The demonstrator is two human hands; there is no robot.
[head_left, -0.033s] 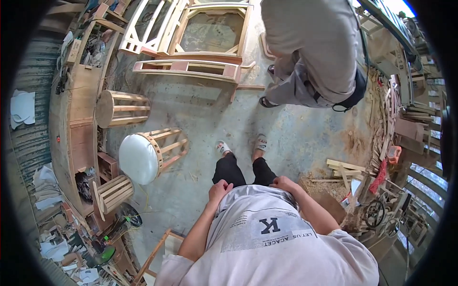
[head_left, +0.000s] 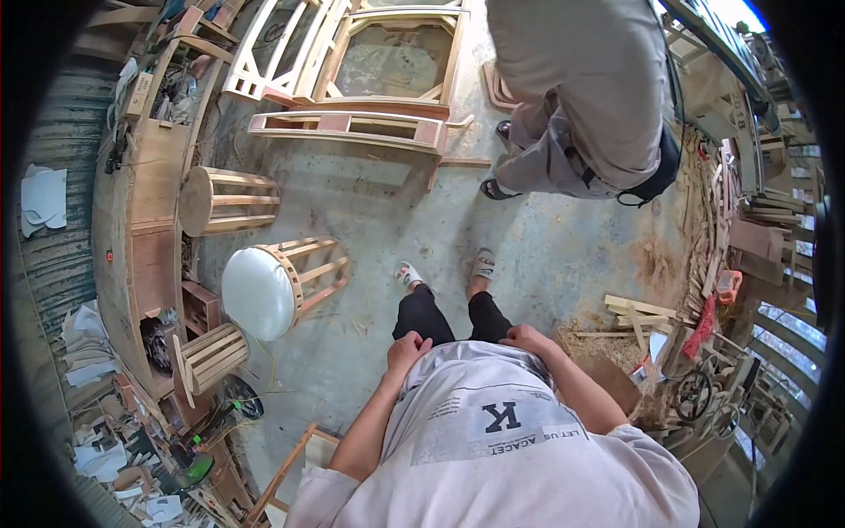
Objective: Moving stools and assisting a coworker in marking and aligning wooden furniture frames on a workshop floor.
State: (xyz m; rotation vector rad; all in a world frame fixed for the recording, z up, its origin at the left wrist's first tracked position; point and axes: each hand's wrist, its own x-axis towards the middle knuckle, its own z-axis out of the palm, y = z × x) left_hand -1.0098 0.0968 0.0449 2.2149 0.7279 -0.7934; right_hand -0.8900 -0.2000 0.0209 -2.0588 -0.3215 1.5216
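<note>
1. On the head view, I have both hands low at the waist, by the hem of the pale printed shirt point(head_left: 493, 444).
2. Left hand point(head_left: 407, 354): fingers curled in, at the left side of the hem, over the top of the dark trousers point(head_left: 424, 317). Can't tell if it grips cloth.
3. Right hand point(head_left: 525, 340): same curl, right side of the hem. Grip unclear to me there too.
4. Shirt: worn, front facing up at me, hem running between the two hands.
5. Feet in light sandals point(head_left: 407, 275), apart, mid-floor point(head_left: 378, 211).
6. Toward the floor's left edge: slatted round frame with padded white end point(head_left: 257, 294); a bare slatted drum point(head_left: 231, 202) beyond it; a smaller slatted piece point(head_left: 211, 359) nearer the near-left corner.
7. Far edge of the floor: large wooden frame point(head_left: 352, 127), left of centre. Co-worker in grey point(head_left: 581, 97) stands just right of it; I can't see their hands.
8. Floor's right side: wood offcuts point(head_left: 638, 307) by sawdust point(head_left: 598, 345), red cloth point(head_left: 700, 327) beyond.
</note>
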